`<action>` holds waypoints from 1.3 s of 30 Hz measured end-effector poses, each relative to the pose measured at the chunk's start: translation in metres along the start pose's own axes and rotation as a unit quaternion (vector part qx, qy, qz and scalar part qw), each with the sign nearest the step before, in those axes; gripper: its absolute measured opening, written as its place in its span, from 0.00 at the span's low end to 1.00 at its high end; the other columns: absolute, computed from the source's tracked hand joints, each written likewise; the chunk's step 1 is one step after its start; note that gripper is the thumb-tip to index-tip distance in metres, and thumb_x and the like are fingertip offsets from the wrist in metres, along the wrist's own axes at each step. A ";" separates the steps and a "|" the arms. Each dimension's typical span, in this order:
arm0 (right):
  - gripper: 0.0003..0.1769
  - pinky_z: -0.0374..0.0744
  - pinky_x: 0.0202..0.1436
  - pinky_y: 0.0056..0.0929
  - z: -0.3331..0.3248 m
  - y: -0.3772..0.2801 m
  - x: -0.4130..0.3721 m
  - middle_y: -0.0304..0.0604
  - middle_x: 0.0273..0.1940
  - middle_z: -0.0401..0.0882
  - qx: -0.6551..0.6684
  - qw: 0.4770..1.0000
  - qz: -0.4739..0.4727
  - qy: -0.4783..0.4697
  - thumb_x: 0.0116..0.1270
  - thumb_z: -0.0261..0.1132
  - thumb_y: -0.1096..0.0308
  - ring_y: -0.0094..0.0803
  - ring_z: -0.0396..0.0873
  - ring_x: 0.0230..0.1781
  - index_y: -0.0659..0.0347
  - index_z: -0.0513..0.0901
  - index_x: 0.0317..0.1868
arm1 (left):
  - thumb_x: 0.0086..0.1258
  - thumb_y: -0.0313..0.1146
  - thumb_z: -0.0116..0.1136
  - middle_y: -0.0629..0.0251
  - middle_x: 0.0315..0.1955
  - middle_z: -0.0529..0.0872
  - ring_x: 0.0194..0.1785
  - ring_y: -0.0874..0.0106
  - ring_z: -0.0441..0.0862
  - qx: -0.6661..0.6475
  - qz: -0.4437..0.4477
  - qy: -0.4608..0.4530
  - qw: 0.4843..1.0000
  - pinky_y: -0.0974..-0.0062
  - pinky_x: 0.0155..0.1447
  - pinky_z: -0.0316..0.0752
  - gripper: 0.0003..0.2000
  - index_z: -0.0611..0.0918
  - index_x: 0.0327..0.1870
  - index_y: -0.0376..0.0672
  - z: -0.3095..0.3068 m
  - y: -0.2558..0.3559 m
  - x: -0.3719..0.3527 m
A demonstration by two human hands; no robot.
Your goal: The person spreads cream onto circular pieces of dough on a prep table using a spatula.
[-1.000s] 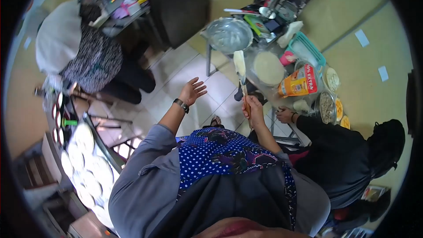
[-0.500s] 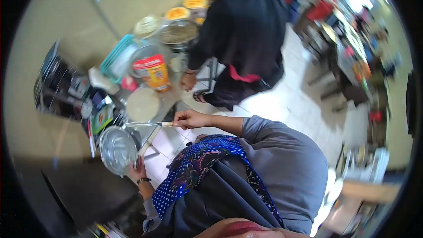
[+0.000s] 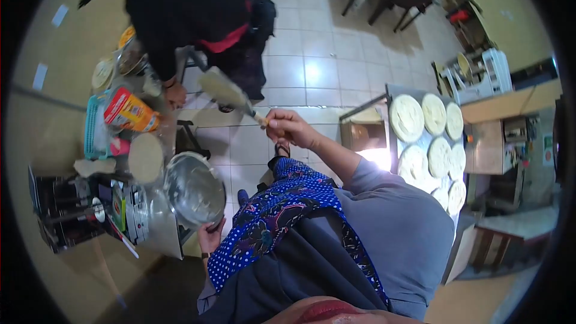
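My left hand (image 3: pixel 211 237) is closed on the near rim of a large metal bowl (image 3: pixel 195 195), which is tilted and has a pale smear inside. In my right hand (image 3: pixel 288 129) is the handle of a spatula (image 3: pixel 225 90). Its broad blade, coated with something pale, points away to the left over the tiled floor, apart from the bowl. Beside the bowl, on the metal table (image 3: pixel 163 219), lies a flat pale disc (image 3: pixel 146 158). To the right, several pale rounds (image 3: pixel 407 118) topped with a whitish spread sit on a metal surface.
A co-worker in black (image 3: pixel 192 18) leans at the table's far end, one hand (image 3: pixel 175 94) low beside it. An orange and red packet (image 3: pixel 132 111), a teal basket (image 3: pixel 96 129) and a pink item (image 3: pixel 120 146) crowd the table. Chairs (image 3: pixel 405 1) stand further off.
My view has swung right, bringing the pale rounds into sight. My right hand has lifted the spatula away from the bowl. The bowl has shifted nearer to my body and is more tilted.
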State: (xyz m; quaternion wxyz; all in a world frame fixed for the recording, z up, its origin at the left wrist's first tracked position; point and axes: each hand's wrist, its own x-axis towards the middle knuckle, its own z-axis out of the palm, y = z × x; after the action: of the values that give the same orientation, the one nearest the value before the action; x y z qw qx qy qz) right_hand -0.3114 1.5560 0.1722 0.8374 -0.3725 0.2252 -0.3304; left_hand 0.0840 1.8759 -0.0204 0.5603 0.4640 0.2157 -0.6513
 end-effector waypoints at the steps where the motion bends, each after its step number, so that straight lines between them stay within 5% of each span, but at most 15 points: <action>1: 0.12 0.61 0.19 0.17 -0.008 -0.011 -0.010 0.41 0.23 0.74 -0.002 0.999 -0.029 0.029 0.70 0.59 0.59 0.19 0.64 0.15 0.60 0.76 0.41 | 0.52 0.20 0.52 0.43 0.56 0.77 0.60 0.43 0.74 0.022 -0.031 -0.030 0.999 0.38 0.67 0.67 0.28 0.69 0.59 0.27 0.040 -0.007 0.005; 3: 0.13 0.61 0.19 0.17 -0.026 -0.035 -0.034 0.41 0.23 0.74 -0.009 0.993 -0.079 0.088 0.71 0.59 0.57 0.19 0.64 0.15 0.60 0.76 0.42 | 0.51 0.21 0.52 0.43 0.59 0.73 0.63 0.44 0.71 0.057 -0.151 -0.106 0.981 0.36 0.67 0.64 0.31 0.65 0.62 0.28 0.079 -0.015 0.054; 4: 0.13 0.61 0.19 0.17 -0.038 -0.042 -0.045 0.41 0.23 0.74 -0.004 0.990 -0.090 0.108 0.71 0.59 0.57 0.19 0.64 0.15 0.60 0.76 0.42 | 0.51 0.21 0.51 0.44 0.59 0.73 0.62 0.44 0.72 0.101 -0.220 -0.023 0.970 0.36 0.67 0.65 0.31 0.65 0.62 0.29 0.097 -0.014 0.091; 6: 0.14 0.60 0.18 0.16 -0.066 -0.058 -0.065 0.42 0.23 0.74 0.011 0.974 -0.136 0.181 0.71 0.58 0.56 0.18 0.62 0.14 0.60 0.77 0.42 | 0.52 0.21 0.51 0.44 0.59 0.74 0.62 0.44 0.71 0.195 -0.152 -0.092 0.965 0.36 0.67 0.65 0.31 0.65 0.63 0.29 0.207 -0.056 0.082; 10: 0.12 0.59 0.17 0.17 -0.120 -0.090 -0.113 0.42 0.24 0.76 0.031 0.944 -0.184 0.273 0.72 0.58 0.56 0.18 0.61 0.14 0.56 0.74 0.44 | 0.53 0.20 0.49 0.42 0.59 0.73 0.63 0.43 0.70 0.257 -0.198 -0.126 0.938 0.35 0.65 0.67 0.28 0.67 0.60 0.29 0.330 -0.124 0.139; 18: 0.10 0.62 0.19 0.16 -0.197 -0.144 -0.185 0.40 0.26 0.76 0.061 0.874 -0.253 0.410 0.73 0.59 0.58 0.19 0.67 0.17 0.53 0.71 0.46 | 0.55 0.22 0.49 0.45 0.47 0.82 0.49 0.49 0.82 0.366 -0.151 -0.182 0.900 0.49 0.61 0.77 0.15 0.73 0.44 0.27 0.521 -0.222 0.194; 24: 0.10 0.68 0.21 0.16 -0.266 -0.187 -0.162 0.36 0.29 0.77 0.073 0.842 -0.278 0.457 0.75 0.57 0.57 0.19 0.71 0.20 0.52 0.71 0.48 | 0.53 0.24 0.50 0.50 0.47 0.82 0.50 0.54 0.82 0.385 -0.148 -0.229 0.882 0.55 0.58 0.79 0.16 0.75 0.45 0.30 0.645 -0.237 0.250; 29: 0.12 0.71 0.25 0.17 -0.345 -0.243 -0.117 0.34 0.30 0.76 0.020 0.795 -0.248 0.553 0.75 0.57 0.57 0.19 0.73 0.23 0.53 0.75 0.51 | 0.54 0.25 0.53 0.54 0.50 0.80 0.55 0.57 0.79 0.340 -0.141 -0.265 0.891 0.55 0.60 0.76 0.23 0.73 0.55 0.33 0.770 -0.251 0.330; 33: 0.12 0.66 0.19 0.15 -0.403 -0.309 -0.070 0.36 0.27 0.76 0.036 0.771 -0.267 0.577 0.75 0.58 0.60 0.18 0.71 0.19 0.56 0.75 0.51 | 0.57 0.30 0.55 0.55 0.50 0.80 0.53 0.59 0.79 0.351 -0.140 -0.272 0.885 0.58 0.59 0.76 0.22 0.74 0.55 0.34 0.885 -0.259 0.383; 34: 0.12 0.65 0.18 0.15 -0.420 -0.330 -0.060 0.36 0.27 0.75 0.029 0.777 -0.264 0.571 0.75 0.58 0.60 0.18 0.70 0.18 0.56 0.75 0.51 | 0.58 0.30 0.52 0.49 0.56 0.76 0.59 0.54 0.76 0.373 -0.125 -0.278 0.876 0.54 0.66 0.70 0.28 0.67 0.62 0.31 0.921 -0.261 0.387; 39: 0.15 0.61 0.15 0.14 -0.496 -0.402 -0.023 0.36 0.26 0.75 -0.021 0.764 -0.219 0.607 0.75 0.55 0.55 0.17 0.67 0.16 0.56 0.74 0.51 | 0.58 0.32 0.53 0.51 0.54 0.77 0.56 0.56 0.77 0.374 -0.107 -0.309 0.868 0.57 0.64 0.71 0.25 0.70 0.58 0.30 1.044 -0.282 0.437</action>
State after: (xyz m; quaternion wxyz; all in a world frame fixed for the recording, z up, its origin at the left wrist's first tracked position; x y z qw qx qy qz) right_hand -0.7912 1.1339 0.1775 0.4226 -0.1508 0.6060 -0.6568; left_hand -0.5320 0.8868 0.0397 0.3102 0.3875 -0.1800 -0.8492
